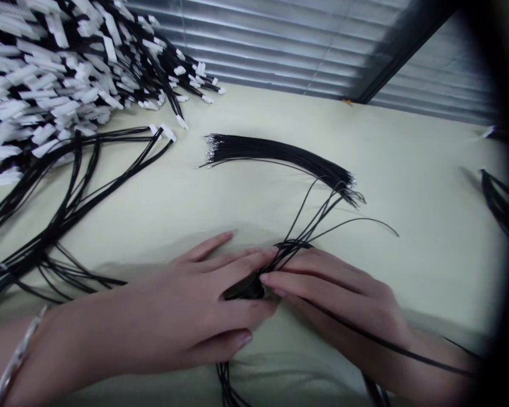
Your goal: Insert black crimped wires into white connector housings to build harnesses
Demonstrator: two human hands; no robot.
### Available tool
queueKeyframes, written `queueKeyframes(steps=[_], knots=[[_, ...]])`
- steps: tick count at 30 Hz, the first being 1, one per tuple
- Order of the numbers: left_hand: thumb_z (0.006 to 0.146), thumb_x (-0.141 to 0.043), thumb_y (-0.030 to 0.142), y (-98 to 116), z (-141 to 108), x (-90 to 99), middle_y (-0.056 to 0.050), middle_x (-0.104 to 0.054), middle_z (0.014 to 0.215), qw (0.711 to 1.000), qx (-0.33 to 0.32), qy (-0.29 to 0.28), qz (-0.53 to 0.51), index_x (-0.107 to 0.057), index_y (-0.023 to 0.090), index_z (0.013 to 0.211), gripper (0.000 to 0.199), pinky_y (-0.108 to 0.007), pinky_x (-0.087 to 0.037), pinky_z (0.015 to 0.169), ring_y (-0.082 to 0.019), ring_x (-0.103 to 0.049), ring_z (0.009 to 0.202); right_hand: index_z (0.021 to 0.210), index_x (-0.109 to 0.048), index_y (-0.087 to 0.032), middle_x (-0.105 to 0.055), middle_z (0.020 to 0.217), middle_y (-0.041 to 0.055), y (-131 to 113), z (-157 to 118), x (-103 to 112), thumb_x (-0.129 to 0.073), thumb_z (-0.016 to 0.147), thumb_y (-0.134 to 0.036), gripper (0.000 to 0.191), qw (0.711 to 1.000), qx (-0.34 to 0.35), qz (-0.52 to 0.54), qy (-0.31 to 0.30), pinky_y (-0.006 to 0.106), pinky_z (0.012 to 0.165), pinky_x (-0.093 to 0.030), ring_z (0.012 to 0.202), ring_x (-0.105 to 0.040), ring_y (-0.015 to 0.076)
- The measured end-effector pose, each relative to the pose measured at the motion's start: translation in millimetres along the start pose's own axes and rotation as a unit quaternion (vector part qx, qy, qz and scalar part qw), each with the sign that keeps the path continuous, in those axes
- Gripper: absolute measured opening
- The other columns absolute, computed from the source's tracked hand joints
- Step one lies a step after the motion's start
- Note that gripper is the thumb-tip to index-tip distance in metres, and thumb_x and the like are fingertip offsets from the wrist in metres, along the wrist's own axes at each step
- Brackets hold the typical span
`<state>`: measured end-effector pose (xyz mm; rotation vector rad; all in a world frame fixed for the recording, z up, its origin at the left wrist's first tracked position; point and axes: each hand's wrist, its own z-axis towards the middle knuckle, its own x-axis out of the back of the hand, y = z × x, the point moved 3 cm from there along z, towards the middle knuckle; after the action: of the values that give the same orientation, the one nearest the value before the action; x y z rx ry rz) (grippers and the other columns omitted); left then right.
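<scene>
Several thin black wires (309,229) fan up and to the right from between my two hands. My left hand (195,308), with a silver bracelet at the wrist, is closed around the black wires at the centre, its index finger over them and a black part showing between its fingers. My right hand (343,291) pinches the same wires from the right, fingertips close to the left hand's. Behind the hands lies a neat bundle of cut black wires (275,151) with metal tips at both ends. Loose wire ends touch its right end.
A large heap of black cables with white connectors (55,79) fills the back left. A black harness (59,226) lies at the left on the pale table (407,169). Blinds (271,45) stand behind; dark cables (496,198) are at the right edge.
</scene>
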<state>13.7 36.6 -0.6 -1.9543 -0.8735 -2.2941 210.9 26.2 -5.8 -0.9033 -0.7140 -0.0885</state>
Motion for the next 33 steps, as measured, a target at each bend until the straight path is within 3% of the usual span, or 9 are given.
queueKeyframes(steps=[3, 6, 10, 12, 15, 17, 21, 25, 33], knots=[[0.099, -0.044, 0.029, 0, 0, -0.3, -0.008, -0.053, 0.140, 1.000, 0.003, 0.001, -0.006, -0.055, 0.027, 0.123, 0.026, -0.046, -0.018, 0.123, -0.020, -0.032, 0.145, 0.096, -0.073, -0.023, -0.072, 0.096, 0.0029, 3, 6, -8, -0.066, 0.090, -0.025, 0.009, 0.979, -0.172, 0.111, 0.022, 0.026, 0.082, -0.058, 0.093, -0.068, 0.0171], [0.099, -0.044, 0.029, 1, 0, -0.3, -0.008, -0.055, 0.138, 1.000, -0.001, -0.003, -0.012, -0.056, 0.026, 0.121, 0.025, -0.047, -0.019, 0.123, -0.022, -0.034, 0.144, 0.079, -0.069, -0.021, -0.071, 0.084, 0.0013, 4, 11, -14, -0.073, 0.084, -0.035, 0.015, 0.928, -0.289, 0.229, 0.056, 0.023, 0.070, -0.060, 0.086, -0.071, 0.0182], [0.099, -0.045, 0.027, 1, 2, -0.1, -0.007, -0.055, 0.138, 1.000, 0.004, -0.003, -0.015, -0.056, 0.026, 0.123, 0.026, -0.048, -0.018, 0.124, -0.023, -0.035, 0.143, 0.091, -0.069, -0.023, -0.071, 0.087, 0.0010, -3, 17, -9, -0.063, 0.092, -0.024, 0.006, 0.976, -0.168, 0.138, 0.020, 0.022, 0.069, -0.060, 0.085, -0.070, 0.0153], [0.098, -0.046, 0.027, 1, 2, 0.1, -0.008, -0.054, 0.139, 1.000, 0.005, 0.000, -0.016, -0.055, 0.025, 0.125, 0.029, -0.048, -0.019, 0.124, -0.023, -0.036, 0.143, 0.102, -0.066, -0.027, -0.070, 0.094, -0.0005, -3, 13, -2, -0.062, 0.090, -0.015, 0.017, 0.992, -0.117, 0.051, 0.011, 0.023, 0.071, -0.059, 0.087, -0.069, 0.0139], [0.098, -0.046, 0.027, 0, 1, -0.1, -0.009, -0.051, 0.141, 1.000, 0.000, 0.001, -0.014, -0.054, 0.025, 0.127, 0.030, -0.047, -0.020, 0.123, -0.023, -0.034, 0.144, 0.104, -0.057, -0.028, -0.069, 0.096, -0.0005, -3, 9, 5, -0.058, 0.090, -0.010, 0.023, 0.997, -0.070, -0.036, -0.019, 0.027, 0.072, -0.057, 0.089, -0.067, 0.0163], [0.099, -0.045, 0.028, 0, 0, -0.6, -0.009, -0.052, 0.142, 1.000, -0.002, 0.001, -0.013, -0.054, 0.026, 0.126, 0.029, -0.047, -0.019, 0.123, -0.023, -0.031, 0.145, 0.105, -0.054, -0.026, -0.070, 0.098, 0.0030, -8, 10, 8, -0.048, 0.094, -0.010, 0.020, 0.995, 0.005, -0.073, -0.063, 0.032, 0.076, -0.056, 0.093, -0.067, 0.0195], [0.100, -0.043, 0.029, -1, -2, -2.0, -0.010, -0.050, 0.143, 1.000, -0.005, 0.010, -0.008, -0.055, 0.025, 0.120, 0.023, -0.048, -0.018, 0.124, -0.021, -0.029, 0.146, 0.094, -0.056, -0.021, -0.070, 0.086, 0.0057, -25, 21, 11, -0.036, 0.095, -0.008, 0.024, 0.967, 0.137, -0.189, -0.099, 0.034, 0.073, -0.055, 0.083, -0.066, 0.0207], [0.099, -0.046, 0.028, -1, -2, -2.4, -0.010, -0.050, 0.144, 1.000, -0.008, 0.020, -0.014, -0.056, 0.024, 0.117, 0.021, -0.046, -0.019, 0.124, -0.021, -0.031, 0.145, 0.084, -0.059, -0.021, -0.070, 0.084, 0.0044, -33, 27, 11, -0.038, 0.091, -0.005, 0.027, 0.959, 0.142, -0.223, -0.105, 0.033, 0.071, -0.055, 0.078, -0.065, 0.0196], [0.099, -0.046, 0.030, -1, 0, -2.4, -0.009, -0.051, 0.143, 1.000, -0.002, 0.017, -0.020, -0.057, 0.024, 0.114, 0.019, -0.048, -0.022, 0.123, -0.022, -0.032, 0.145, 0.099, -0.061, -0.012, -0.070, 0.091, 0.0116, -26, 19, 12, -0.040, 0.090, -0.005, 0.024, 0.951, 0.146, -0.237, -0.132, 0.039, 0.076, -0.053, 0.089, -0.064, 0.0260]])
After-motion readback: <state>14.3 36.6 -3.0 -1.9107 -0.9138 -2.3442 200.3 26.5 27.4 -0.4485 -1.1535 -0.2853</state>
